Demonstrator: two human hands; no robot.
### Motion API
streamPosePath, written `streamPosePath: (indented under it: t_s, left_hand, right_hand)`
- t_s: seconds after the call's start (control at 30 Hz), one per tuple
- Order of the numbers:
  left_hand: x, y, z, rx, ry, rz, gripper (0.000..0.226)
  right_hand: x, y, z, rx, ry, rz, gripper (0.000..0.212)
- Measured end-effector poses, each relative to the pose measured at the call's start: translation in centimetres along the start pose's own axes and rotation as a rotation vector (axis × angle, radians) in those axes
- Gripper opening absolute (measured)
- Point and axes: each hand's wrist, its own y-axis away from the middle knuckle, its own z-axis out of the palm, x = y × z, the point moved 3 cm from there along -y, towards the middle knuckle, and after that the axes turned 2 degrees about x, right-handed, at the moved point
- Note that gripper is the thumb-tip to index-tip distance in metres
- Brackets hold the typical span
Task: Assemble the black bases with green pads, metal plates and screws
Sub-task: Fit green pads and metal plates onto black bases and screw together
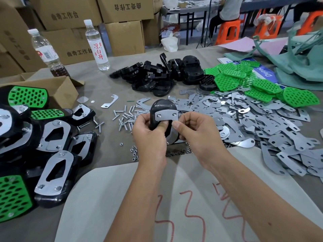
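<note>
I hold a black base (161, 106) upright over the middle of the table. My left hand (148, 131) grips its left side, thumb on the front. My right hand (192, 130) pinches a small metal plate (166, 115) with two holes against the base's front. A second curved metal plate (172, 138) shows under the base between my hands. Loose screws (126, 117) lie just left of my hands, small nuts (134, 152) below them. More black bases (157, 74) are piled at the back, green pads (253, 82) to their right, metal plates (262, 124) spread across the right.
Finished assemblies (52, 154) are stacked at the left beside an open cardboard box (57, 91). Two water bottles (96, 44) stand at the back left. A grey sheet with red marks (139, 198) covers the near table. Green fabric (300, 63) lies far right.
</note>
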Motion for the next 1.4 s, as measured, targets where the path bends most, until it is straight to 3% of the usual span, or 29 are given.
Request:
streamPosePath:
  t_s: [0.17, 0.4, 0.7, 0.87, 1.0, 1.1, 1.23, 1.4]
  left_hand:
    - [-0.3, -0.1, 0.0, -0.010, 0.034, -0.043, 0.026]
    - [-0.5, -0.1, 0.1, 0.029, 0.043, -0.001, 0.029]
    - [-0.8, 0.0, 0.0, 0.103, 0.051, 0.006, 0.028]
    - [-0.1, 0.4, 0.1, 0.015, 0.086, -0.065, 0.028]
    - [0.5, 0.9, 0.4, -0.084, 0.103, -0.118, 0.025]
    - [0.7, 1.3, 0.8, -0.119, 0.106, -0.132, 0.034]
    - [0.4, 0.7, 0.5, -0.075, 0.074, -0.125, 0.019]
    - [0.1, 0.5, 0.3, -0.094, 0.065, -0.183, 0.013]
  right_hand:
    - [0.5, 0.0, -0.3, 0.082, -0.043, 0.080, 0.016]
    - [0.1, 0.2, 0.1, 0.047, -0.033, -0.039, 0.020]
    - [0.0, 0.2, 0.4, 0.000, -0.038, -0.012, 0.023]
    - [0.5, 0.1, 0.1, 0.055, -0.050, 0.011, 0.014]
    - [1.0, -0.2, -0.6, 0.133, -0.096, 0.060, 0.025]
    - [0.8, -0.5, -0.9, 0.089, -0.121, 0.086, 0.024]
    - [0.6, -0.5, -0.7, -0.022, -0.189, 0.124, 0.019]
    - [0.7, -0.7, -1.0, 0.010, -0.089, 0.155, 0.009]
